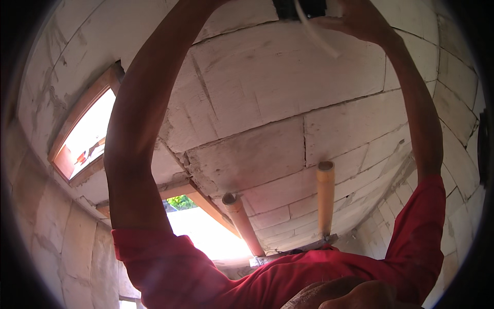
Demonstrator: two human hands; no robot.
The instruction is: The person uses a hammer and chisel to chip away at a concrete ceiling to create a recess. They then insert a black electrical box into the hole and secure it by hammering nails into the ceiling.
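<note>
Both my arms are raised, with red sleeves around the upper arms. My left forearm point(149, 77) runs up past the top edge, so my left hand is cut off there. At the upper right my right hand point(355, 20) is partly in view, its thumb and fingers spread with a gap between them. One outstretched digit reaches to the lower edge of a black box-like thing point(301, 9) at the wall, which the frame cuts off. A pale, blurred cable or strip point(316, 36) hangs down in front of it, close to that hand. Whether the digit touches either is unclear.
Large pale blocks with dark joints form the wall point(278, 77). Two tan pipes or poles point(325, 201) rise behind my shoulders. At left are a bright wood-framed opening point(85, 129) and a larger opening point(200, 226) with greenery outside. A dark object point(482, 147) sits at the right rim.
</note>
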